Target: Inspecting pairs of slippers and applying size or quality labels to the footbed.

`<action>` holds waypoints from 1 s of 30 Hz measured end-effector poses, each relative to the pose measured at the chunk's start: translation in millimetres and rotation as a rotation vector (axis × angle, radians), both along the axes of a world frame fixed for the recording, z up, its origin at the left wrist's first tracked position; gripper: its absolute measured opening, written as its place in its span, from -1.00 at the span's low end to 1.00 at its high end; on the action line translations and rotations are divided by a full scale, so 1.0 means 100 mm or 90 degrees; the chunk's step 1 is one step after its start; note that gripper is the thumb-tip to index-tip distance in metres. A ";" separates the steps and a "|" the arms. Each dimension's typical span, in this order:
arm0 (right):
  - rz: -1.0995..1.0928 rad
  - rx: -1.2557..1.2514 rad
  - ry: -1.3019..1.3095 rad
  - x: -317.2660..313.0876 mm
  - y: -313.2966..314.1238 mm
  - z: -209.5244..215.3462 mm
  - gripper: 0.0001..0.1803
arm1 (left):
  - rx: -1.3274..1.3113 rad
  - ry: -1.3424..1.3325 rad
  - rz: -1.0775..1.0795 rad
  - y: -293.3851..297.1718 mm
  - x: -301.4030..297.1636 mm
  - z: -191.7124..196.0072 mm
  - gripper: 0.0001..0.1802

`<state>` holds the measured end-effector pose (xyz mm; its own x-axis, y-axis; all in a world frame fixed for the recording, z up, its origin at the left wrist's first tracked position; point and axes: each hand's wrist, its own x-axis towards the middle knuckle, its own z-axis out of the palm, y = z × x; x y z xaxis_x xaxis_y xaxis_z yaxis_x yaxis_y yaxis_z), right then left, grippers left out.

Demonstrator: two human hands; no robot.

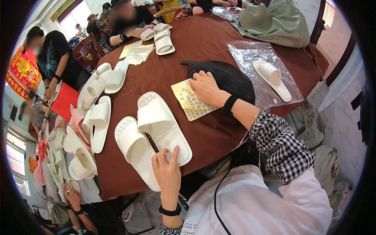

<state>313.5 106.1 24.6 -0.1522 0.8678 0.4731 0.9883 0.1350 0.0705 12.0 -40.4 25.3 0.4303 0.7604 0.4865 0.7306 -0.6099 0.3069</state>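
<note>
Directly ahead, two white slippers [150, 135] lie side by side on the brown table [203, 37]. Left hand [167, 172] presses the nearer slipper's heel, fingers loosely curled, gripping nothing. Right hand [206, 88] rests flat-fingered on one yellow sticker sheet [192, 102], beside a black bag [227, 76]. One slipper [271, 78] lies on a clear plastic bag [250, 55].

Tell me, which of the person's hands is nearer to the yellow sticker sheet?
The right hand: its fingers rest on the yellow sticker sheet. The left hand is farther off, pressing on the heel of a white slipper.
</note>
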 end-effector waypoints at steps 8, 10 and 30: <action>-0.001 -0.015 -0.006 0.01 0.06 0.03 -0.95 | -0.014 -0.020 0.001 0.00 0.00 -0.01 -0.43; -0.002 -0.033 -0.017 0.01 0.06 0.02 -0.93 | -0.014 -0.017 0.004 0.01 0.00 0.00 -0.43; 0.021 -0.113 0.057 -0.04 0.26 0.14 -0.91 | -0.010 -0.018 0.002 0.02 0.00 -0.01 -0.45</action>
<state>309.1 132.3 38.6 -0.1462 0.9337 0.3269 0.9844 0.1701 -0.0458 12.3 -38.7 24.2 0.4143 0.7695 0.4861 0.7235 -0.6024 0.3370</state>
